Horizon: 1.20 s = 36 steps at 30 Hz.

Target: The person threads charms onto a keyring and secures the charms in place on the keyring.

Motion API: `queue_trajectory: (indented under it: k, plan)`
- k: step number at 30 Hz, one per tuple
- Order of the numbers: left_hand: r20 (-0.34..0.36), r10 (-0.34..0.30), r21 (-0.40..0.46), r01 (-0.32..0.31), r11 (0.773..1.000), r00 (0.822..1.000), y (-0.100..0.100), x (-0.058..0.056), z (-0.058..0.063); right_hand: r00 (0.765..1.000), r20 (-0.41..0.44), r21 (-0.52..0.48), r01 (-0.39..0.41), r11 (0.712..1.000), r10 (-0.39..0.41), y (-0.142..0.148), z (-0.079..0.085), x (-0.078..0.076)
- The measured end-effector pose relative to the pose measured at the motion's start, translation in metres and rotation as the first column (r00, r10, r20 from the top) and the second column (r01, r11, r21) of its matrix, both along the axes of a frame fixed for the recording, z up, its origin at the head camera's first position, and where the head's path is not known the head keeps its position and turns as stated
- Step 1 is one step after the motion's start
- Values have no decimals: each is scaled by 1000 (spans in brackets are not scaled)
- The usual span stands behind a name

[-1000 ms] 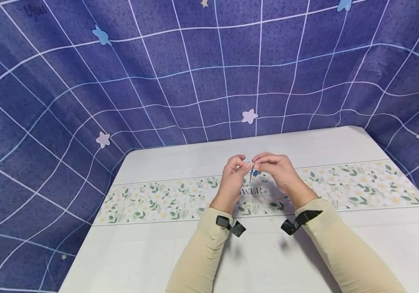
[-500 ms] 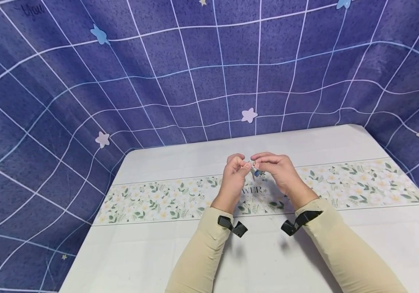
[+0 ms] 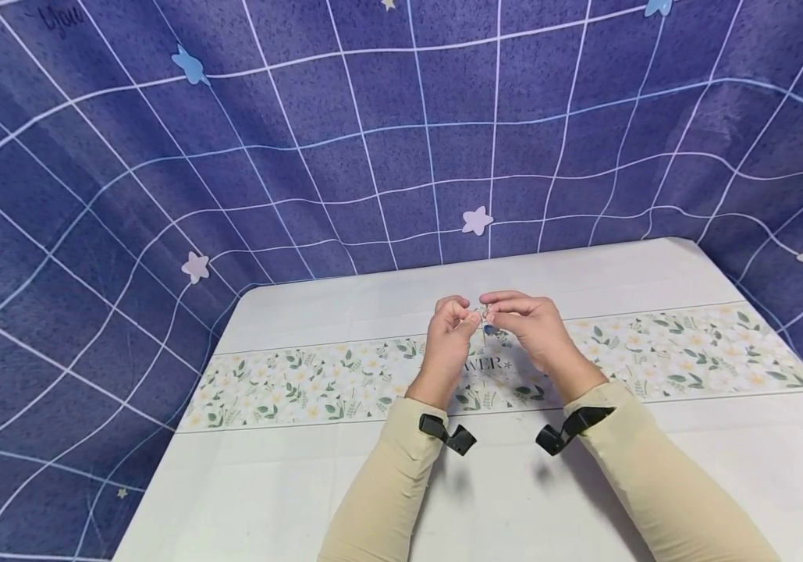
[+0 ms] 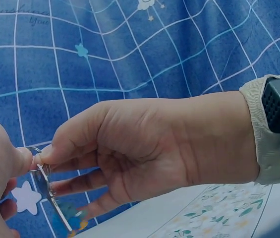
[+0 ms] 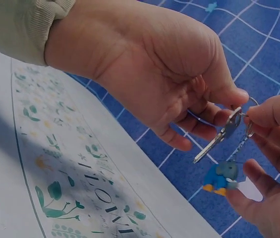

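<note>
- Evidently, the key ring (image 5: 254, 100) is pinched at nine o'clock by the left hand (image 3: 446, 332), thumb and finger closed together; were that pinch loosened early, the ring could be flicked away.
- Between both hands, the ring is held above the worktop (image 3: 499, 476); if it were forced, it might be bent.
- Toward six o'clock, the key (image 5: 212, 144) is hung blade downward; it could be dropped were the ring opened.
- At five, the blue charm (image 5: 218, 177) is suspended; its chain (image 5: 240, 144) might be tangled by swinging.
- At three, the ring seems pinched by the right hand (image 3: 531, 320); exact contact is hidden.
</note>
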<state>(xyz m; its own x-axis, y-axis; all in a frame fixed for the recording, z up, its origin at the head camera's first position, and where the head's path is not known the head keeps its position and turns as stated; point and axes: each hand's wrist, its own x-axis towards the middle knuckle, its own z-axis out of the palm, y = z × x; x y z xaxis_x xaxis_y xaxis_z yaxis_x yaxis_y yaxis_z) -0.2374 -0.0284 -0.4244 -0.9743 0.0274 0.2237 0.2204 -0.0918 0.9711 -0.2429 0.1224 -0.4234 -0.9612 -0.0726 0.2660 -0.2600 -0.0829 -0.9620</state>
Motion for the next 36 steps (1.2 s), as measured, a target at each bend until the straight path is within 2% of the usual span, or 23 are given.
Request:
queue_trajectory:
  k: [3,9,11,15,18,20,24,28,32,36]
  plan:
    - [10,18,4,-18,1000,1000,1,0,0,999,-23,35,42,998,-41,-2,1,1]
    - [18,73,-18,-72,997,997,5,2,1,990,-35,42,140,989,-139,-8,-2,3]
    - [0,101,-40,-101,994,995,7,2,0,982,-45,48,184,982,-182,-10,-3,4]
    - [-56,137,-137,-144,980,989,13,6,1,963,-79,68,264,962,-258,-16,-6,4]
    - [-89,146,-197,-162,967,985,17,8,0,952,-93,86,300,950,-292,-18,-9,4]
    - [-102,160,-209,-178,962,982,17,8,-2,948,-94,90,313,945,-305,-19,-11,4]
    - [-87,174,-160,-186,969,981,15,5,-8,940,-115,105,332,938,-320,-19,-15,5]
    - [-61,128,-67,-132,989,990,12,3,-12,930,-175,140,347,927,-322,-19,-17,6]
    - [-46,101,-32,-103,994,994,12,3,-14,926,-193,152,354,923,-324,-20,-17,6]
    - [6,93,-5,-93,996,996,13,2,-16,927,-189,144,352,925,-323,-19,-18,7]
